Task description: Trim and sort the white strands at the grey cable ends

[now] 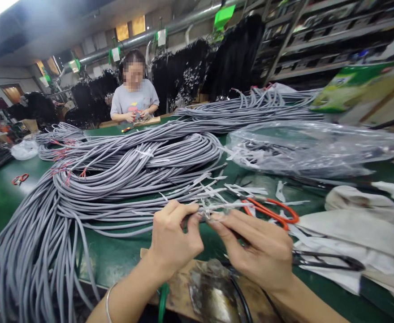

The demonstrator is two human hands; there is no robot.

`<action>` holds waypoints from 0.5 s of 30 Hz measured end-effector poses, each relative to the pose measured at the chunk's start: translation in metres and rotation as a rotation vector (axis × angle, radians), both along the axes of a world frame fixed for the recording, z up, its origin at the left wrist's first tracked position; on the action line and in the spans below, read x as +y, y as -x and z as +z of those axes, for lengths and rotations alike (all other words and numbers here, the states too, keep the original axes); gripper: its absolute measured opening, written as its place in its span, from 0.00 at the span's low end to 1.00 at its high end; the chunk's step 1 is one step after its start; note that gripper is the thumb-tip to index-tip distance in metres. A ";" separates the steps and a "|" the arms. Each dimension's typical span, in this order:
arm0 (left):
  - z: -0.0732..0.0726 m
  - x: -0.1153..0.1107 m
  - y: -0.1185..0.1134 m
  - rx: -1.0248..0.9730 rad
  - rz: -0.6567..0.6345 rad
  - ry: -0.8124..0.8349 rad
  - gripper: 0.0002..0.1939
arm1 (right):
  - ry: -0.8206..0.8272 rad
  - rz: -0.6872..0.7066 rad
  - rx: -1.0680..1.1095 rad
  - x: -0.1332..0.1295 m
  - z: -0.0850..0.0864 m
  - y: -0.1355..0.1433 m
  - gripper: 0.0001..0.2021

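Note:
My left hand (176, 231) and my right hand (255, 246) meet at the middle of the table's near side, both closed in a pinch. Between their fingertips are thin whitish strands (207, 209), which spread upward in loose strips; blur and fingers hide what the strands join. Beyond my hands lies a large bundle of grey cables (139, 179), some with red wire ends showing. Scissors with orange handles (274, 211) lie just past my right hand. Black-handled snips (331, 260) rest on white cloth to its right.
Below my hands is a worn metal piece (217, 291) on a wooden board (179, 291). A clear plastic bag (304, 152) and crumpled white cloth (358, 224) lie to the right. Red-handled scissors (20, 179) are far left. A co-worker (134, 96) works across the green table (2, 211).

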State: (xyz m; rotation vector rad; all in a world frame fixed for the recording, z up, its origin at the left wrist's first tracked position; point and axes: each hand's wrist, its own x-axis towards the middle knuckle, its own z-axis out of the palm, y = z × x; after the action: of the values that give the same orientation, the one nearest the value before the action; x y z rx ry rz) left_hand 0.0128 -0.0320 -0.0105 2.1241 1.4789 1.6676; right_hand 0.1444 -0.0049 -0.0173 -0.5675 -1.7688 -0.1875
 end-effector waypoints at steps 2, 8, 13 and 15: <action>-0.001 0.000 0.000 -0.035 -0.008 0.037 0.08 | -0.018 -0.026 -0.011 0.000 -0.004 0.000 0.06; -0.001 0.000 0.000 -0.161 -0.048 0.174 0.08 | 0.140 -0.048 0.001 0.002 0.000 0.003 0.08; 0.001 -0.003 -0.002 -0.149 -0.096 0.192 0.08 | 0.255 -0.071 0.092 0.001 0.007 0.005 0.09; 0.000 0.000 -0.003 -0.159 -0.079 0.229 0.09 | 0.215 -0.039 0.083 -0.006 0.001 0.003 0.08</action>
State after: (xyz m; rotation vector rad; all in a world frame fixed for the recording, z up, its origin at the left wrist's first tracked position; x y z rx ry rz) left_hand 0.0154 -0.0317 -0.0101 1.8613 1.4419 1.5185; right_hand 0.1415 -0.0106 -0.0159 -0.7544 -1.7090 0.0000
